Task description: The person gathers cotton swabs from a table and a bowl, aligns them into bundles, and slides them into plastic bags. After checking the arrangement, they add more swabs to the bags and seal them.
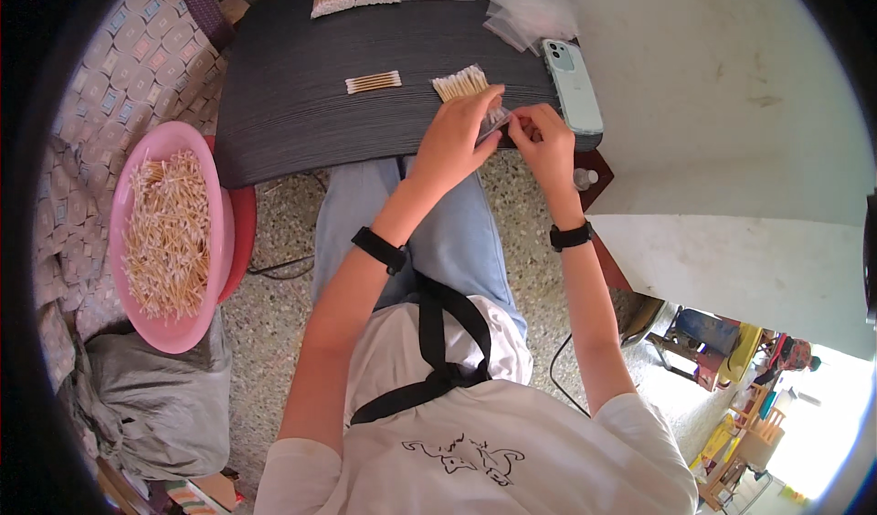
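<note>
Left hand [464, 130] has its grip on a clear plastic bag of white-tipped wooden swabs [459, 82] jutting out beyond it, right hand [545, 141] pinching the bag's end just right of that grip, probably for tautness.

**Head-worn fisheye looks steeply down**

The view comes from the left one of two wide fisheye cameras worn side by side on the person's head. It faces down and somewhat forward, upright and unmirrored. The white T-shirt [539, 433] sits nearest the lens, spreading across the lower middle, with the forearms [589, 323] running upward from it. Farther off, above centre, come the left hand [457, 136] and right hand [548, 145], then the dark tabletop [292, 68], its edges bowed. The wide angle also reaches a pink basin [174, 340] at left and a pale wall [713, 77] at right. Black rounds off the corners.
</note>
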A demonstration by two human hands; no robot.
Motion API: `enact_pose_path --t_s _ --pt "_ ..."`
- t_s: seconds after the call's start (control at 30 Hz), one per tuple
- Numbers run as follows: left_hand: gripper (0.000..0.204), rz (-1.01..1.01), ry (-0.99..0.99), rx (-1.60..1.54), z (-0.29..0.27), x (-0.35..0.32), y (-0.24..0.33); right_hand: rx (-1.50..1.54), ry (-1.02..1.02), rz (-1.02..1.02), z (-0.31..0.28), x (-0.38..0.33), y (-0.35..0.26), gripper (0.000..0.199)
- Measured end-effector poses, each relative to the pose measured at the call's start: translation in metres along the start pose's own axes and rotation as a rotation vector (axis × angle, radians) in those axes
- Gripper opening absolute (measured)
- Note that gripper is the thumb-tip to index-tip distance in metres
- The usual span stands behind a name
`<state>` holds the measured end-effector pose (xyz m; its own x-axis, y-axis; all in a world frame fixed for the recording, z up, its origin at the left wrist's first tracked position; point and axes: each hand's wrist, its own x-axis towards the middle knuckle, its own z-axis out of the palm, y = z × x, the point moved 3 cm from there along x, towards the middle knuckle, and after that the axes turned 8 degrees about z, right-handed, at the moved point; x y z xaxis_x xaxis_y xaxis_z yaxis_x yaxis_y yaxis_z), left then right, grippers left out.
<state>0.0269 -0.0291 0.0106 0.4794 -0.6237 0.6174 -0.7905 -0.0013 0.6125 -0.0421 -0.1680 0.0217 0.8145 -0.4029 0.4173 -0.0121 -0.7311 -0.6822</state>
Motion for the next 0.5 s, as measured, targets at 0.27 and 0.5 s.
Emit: enact_pose_path --t_s 0.27,0.5 --pt "0.024 0.048 0.107 0.221 0.012 0.007 -0.001 0.078 -0.033 0.047 -0.003 -0.005 -0.002 0.009" --pt "0.017 0.022 0.125 0.209 0.013 0.012 -0.005 0.087 -0.035 -0.010 -0.003 -0.011 -0.003 0.011"
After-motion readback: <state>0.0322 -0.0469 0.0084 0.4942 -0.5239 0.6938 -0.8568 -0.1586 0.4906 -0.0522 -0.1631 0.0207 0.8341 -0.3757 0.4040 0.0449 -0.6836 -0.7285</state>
